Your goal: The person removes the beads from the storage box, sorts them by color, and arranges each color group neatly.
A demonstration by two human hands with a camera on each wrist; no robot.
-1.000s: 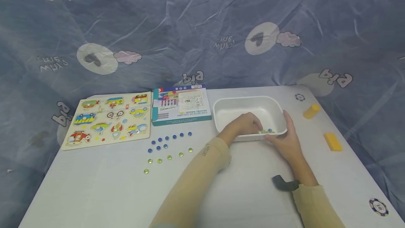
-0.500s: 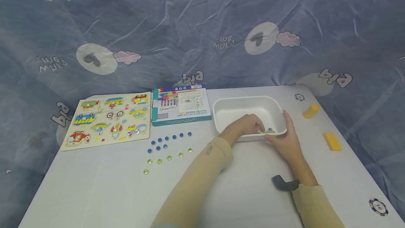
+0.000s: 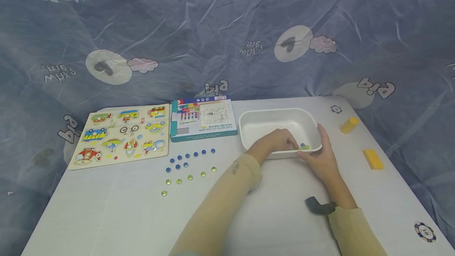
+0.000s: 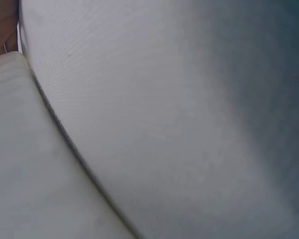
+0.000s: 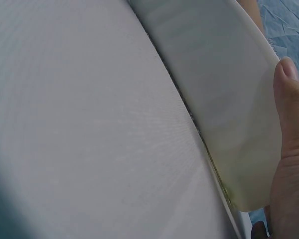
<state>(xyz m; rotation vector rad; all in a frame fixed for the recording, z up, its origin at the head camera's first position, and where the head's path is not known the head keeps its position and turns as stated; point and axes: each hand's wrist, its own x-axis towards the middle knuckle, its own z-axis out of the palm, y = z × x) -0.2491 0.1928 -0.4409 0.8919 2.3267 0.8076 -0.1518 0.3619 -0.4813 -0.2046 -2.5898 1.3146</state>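
Note:
A white plastic tray (image 3: 277, 154) stands on the table, with a few green beads (image 3: 304, 147) and a blue bead (image 3: 302, 145) in its front right corner. My left hand (image 3: 279, 140) reaches over the front rim, its fingers pointing down inside beside these beads; its fingertips are partly hidden, so a bead between them cannot be made out. My right hand (image 3: 324, 160) grips the tray's right front corner, the thumb (image 5: 291, 109) against the front wall. Left of the tray lie rows of blue beads (image 3: 187, 156) and green beads (image 3: 190, 177).
A wooden vehicle puzzle board (image 3: 122, 135) and a flat bead-set box (image 3: 203, 118) lie at the back left. To the right are a yellow cylinder (image 3: 350, 125) and a yellow block (image 3: 373, 159). A patterned blue cloth (image 3: 199, 31) hangs behind the table.
The left fingers have shifted slightly to the right inside the tray, and the beads near them have moved a little. The right hand keeps its hold on the tray.

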